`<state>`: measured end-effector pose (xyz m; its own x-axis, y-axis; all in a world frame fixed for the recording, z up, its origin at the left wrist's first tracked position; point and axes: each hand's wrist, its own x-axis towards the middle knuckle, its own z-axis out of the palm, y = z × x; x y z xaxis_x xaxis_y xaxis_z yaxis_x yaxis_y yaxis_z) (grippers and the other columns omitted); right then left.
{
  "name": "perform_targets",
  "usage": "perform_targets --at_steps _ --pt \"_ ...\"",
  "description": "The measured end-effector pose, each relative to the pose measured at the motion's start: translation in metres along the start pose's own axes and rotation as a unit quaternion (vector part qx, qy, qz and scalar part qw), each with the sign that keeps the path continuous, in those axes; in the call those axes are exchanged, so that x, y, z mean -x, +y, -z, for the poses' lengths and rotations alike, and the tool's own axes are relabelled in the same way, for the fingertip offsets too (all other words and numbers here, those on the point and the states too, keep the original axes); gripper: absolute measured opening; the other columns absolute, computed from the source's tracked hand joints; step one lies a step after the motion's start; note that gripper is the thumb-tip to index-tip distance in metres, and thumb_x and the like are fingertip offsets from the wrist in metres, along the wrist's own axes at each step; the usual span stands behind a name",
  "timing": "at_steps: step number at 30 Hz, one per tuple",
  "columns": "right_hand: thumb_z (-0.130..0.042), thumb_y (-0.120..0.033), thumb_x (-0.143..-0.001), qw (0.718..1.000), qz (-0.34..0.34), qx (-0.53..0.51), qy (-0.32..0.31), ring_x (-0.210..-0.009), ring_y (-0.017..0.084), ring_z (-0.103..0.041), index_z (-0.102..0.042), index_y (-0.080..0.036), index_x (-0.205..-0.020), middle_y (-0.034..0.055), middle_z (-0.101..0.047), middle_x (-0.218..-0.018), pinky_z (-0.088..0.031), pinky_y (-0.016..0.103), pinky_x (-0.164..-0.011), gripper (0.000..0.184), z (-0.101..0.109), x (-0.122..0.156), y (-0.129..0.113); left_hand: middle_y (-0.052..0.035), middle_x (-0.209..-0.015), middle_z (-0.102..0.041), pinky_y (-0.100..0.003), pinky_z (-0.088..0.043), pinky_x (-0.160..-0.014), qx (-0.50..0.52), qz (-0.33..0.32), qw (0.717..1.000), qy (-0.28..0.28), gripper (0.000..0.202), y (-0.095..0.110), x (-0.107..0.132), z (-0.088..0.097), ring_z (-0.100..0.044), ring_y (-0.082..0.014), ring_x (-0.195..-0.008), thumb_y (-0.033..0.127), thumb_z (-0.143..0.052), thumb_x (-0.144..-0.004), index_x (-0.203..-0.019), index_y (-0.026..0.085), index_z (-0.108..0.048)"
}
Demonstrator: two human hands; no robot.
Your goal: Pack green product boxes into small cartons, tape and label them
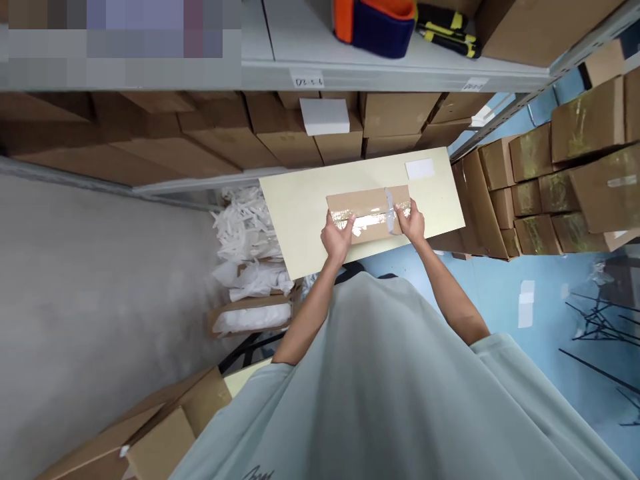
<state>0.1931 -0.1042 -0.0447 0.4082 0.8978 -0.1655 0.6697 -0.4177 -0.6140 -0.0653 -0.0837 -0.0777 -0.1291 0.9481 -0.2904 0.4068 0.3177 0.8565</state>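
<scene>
A small flat cardboard box (367,203) lies on a pale yellow tabletop (300,213), with clear tape running along its near edge and across its right part. My left hand (337,237) grips the box's near left corner, fingers curled over the taped edge. My right hand (413,223) holds the box's right end, fingers pressed on the tape strip there. A small white slip (420,169) lies on the table beyond the box.
Metal shelving (280,73) ahead carries brown cartons, a white box (324,117), an orange and blue object (375,23) and yellow-black tools (447,33). More taped cartons (560,173) stack at right. White packing filler (245,247) lies left of the table; open cartons (150,427) sit at lower left.
</scene>
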Motion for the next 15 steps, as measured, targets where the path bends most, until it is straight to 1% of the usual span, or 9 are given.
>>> perform_targets --at_steps 2,5,7,8,9,11,13,15 --pt "-0.051 -0.078 -0.105 1.000 -0.017 -0.019 0.013 -0.124 0.041 -0.079 -0.057 -0.020 -0.162 0.0188 -0.083 -0.136 -0.059 0.053 -0.112 0.082 -0.003 0.018 0.000 -0.0213 -0.138 -0.082 -0.046 -0.056 -0.115 -0.019 -0.005 1.000 -0.004 0.070 0.004 0.008 0.005 -0.077 -0.0389 -0.134 0.062 -0.075 -0.097 -0.151 0.016 -0.066" --pt "-0.052 -0.071 -0.108 0.996 -0.044 -0.069 0.046 -0.132 0.039 -0.077 -0.053 -0.020 -0.165 0.0187 -0.079 -0.145 -0.058 0.053 -0.116 0.076 -0.005 0.057 0.006 -0.0194 -0.136 -0.083 -0.046 -0.058 -0.113 -0.046 -0.021 0.999 -0.009 0.062 0.010 0.024 0.011 -0.078 -0.0373 -0.131 0.057 -0.076 -0.096 -0.145 0.019 -0.067" --pt "-0.052 -0.067 -0.109 0.989 -0.052 -0.118 0.070 -0.137 0.037 -0.076 -0.053 -0.022 -0.165 0.0170 -0.077 -0.151 -0.058 0.052 -0.118 0.072 0.000 0.088 0.018 -0.0162 -0.131 -0.084 -0.047 -0.060 -0.111 -0.060 -0.039 0.997 -0.023 0.055 0.015 0.043 0.008 -0.080 -0.0363 -0.127 0.055 -0.076 -0.095 -0.138 0.022 -0.069" --pt "-0.053 -0.067 -0.109 0.985 -0.057 -0.144 0.080 -0.137 0.037 -0.075 -0.054 -0.024 -0.165 0.0157 -0.077 -0.151 -0.058 0.053 -0.118 0.071 0.006 0.104 0.028 -0.0148 -0.129 -0.085 -0.048 -0.061 -0.111 -0.069 -0.048 0.996 -0.032 0.051 0.018 0.054 0.004 -0.080 -0.0361 -0.125 0.055 -0.077 -0.095 -0.135 0.024 -0.069" --pt "-0.053 -0.067 -0.108 0.979 -0.065 -0.169 0.090 -0.136 0.036 -0.076 -0.055 -0.025 -0.164 0.0147 -0.078 -0.150 -0.059 0.053 -0.117 0.070 0.013 0.121 0.041 -0.0139 -0.127 -0.086 -0.048 -0.061 -0.110 -0.079 -0.055 0.994 -0.043 0.049 0.022 0.068 -0.002 -0.081 -0.0366 -0.123 0.054 -0.077 -0.095 -0.133 0.025 -0.070" --pt "-0.056 -0.068 -0.106 0.966 -0.089 -0.211 0.119 -0.132 0.038 -0.078 -0.059 -0.026 -0.161 0.0142 -0.081 -0.145 -0.062 0.054 -0.113 0.069 0.035 0.156 0.072 -0.0143 -0.127 -0.086 -0.050 -0.061 -0.109 -0.097 -0.073 0.990 -0.070 0.047 0.031 0.100 -0.022 -0.081 -0.0380 -0.123 0.054 -0.077 -0.095 -0.132 0.026 -0.070" --pt "-0.059 -0.069 -0.104 0.952 -0.117 -0.236 0.156 -0.128 0.039 -0.080 -0.063 -0.027 -0.157 0.0144 -0.083 -0.141 -0.064 0.056 -0.110 0.068 0.061 0.192 0.108 -0.0157 -0.130 -0.084 -0.049 -0.061 -0.110 -0.105 -0.095 0.983 -0.113 0.049 0.041 0.136 -0.049 -0.081 -0.0380 -0.125 0.054 -0.076 -0.096 -0.135 0.025 -0.068" --pt "-0.059 -0.071 -0.103 0.937 -0.150 -0.247 0.199 -0.125 0.040 -0.081 -0.066 -0.029 -0.154 0.0133 -0.084 -0.137 -0.065 0.057 -0.108 0.066 0.090 0.230 0.144 -0.0165 -0.135 -0.083 -0.047 -0.061 -0.111 -0.118 -0.118 0.970 -0.177 0.051 0.051 0.173 -0.082 -0.080 -0.0364 -0.127 0.053 -0.073 -0.098 -0.140 0.025 -0.065"
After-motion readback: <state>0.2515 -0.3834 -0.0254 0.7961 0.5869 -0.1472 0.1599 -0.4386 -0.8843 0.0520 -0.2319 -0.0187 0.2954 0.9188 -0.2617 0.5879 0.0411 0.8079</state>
